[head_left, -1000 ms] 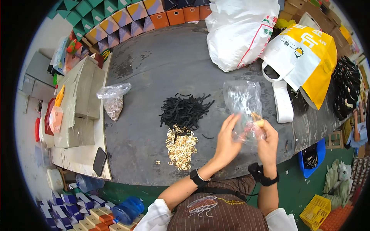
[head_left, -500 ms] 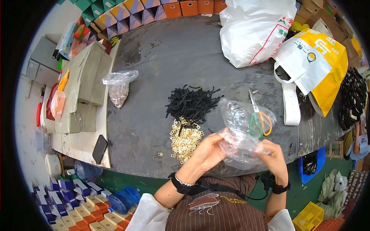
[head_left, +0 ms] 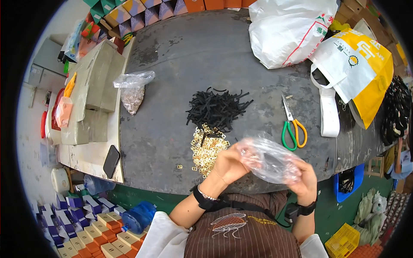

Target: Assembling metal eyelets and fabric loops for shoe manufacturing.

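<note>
Between my two hands, over the near edge of the dark table, is a crumpled clear plastic bag [head_left: 271, 160]. My left hand [head_left: 234, 162] grips its left side, fingers closed on the film. On the other side my right hand [head_left: 303, 175] pinches the bag's right end. Just left of my left hand lies a heap of small gold-coloured metal buckles [head_left: 207, 150]. Behind that sits a pile of short black strips [head_left: 217, 108]. Scissors with one green and one orange handle [head_left: 292, 127] lie beyond the bag.
A knotted clear bag of small pieces [head_left: 132, 99] and a black phone [head_left: 111, 161] are at the left. White [head_left: 288, 34] and yellow-white bags [head_left: 357, 69] stand at the back right. A blue bin [head_left: 353, 185] sits below the table's right edge.
The clear bag has been drawn back toward me and gathered into a smaller bunch. It no longer covers the scissors. Both hands keep hold of it.
</note>
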{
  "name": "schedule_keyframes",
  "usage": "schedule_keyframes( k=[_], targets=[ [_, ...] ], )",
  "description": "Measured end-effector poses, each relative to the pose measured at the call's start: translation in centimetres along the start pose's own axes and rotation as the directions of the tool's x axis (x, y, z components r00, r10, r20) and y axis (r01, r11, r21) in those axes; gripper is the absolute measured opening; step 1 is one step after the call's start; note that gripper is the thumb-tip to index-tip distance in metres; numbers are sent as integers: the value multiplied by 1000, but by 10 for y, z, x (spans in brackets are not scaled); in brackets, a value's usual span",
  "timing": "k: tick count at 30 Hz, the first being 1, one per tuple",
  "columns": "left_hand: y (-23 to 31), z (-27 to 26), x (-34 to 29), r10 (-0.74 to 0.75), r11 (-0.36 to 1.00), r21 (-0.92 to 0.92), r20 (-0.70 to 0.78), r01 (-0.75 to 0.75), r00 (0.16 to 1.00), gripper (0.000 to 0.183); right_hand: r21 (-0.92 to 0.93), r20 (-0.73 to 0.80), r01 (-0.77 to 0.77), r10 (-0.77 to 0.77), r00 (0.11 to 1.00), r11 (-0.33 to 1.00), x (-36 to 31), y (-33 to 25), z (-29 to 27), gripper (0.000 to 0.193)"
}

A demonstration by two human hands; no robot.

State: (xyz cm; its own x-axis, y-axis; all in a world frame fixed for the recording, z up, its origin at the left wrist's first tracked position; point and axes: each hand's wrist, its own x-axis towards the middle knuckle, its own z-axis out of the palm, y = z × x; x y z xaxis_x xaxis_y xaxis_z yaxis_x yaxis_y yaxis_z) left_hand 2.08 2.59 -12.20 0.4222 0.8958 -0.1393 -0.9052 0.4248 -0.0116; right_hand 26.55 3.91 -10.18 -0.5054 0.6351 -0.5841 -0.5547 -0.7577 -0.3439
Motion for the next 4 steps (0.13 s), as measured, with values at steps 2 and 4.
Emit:
schedule_keyframes(
  k=[2, 4],
  targets=[
    [10, -8, 11, -30, 985, -156, 254, 71, 967, 60, -200, 44, 53, -45, 998, 978, -5, 7, 25, 43],
    [13, -29, 21, -78, 951, -244, 413, 193, 907, 67, -475, 196, 98, -3, 981, 874, -11, -3, 29, 60]
  ],
)
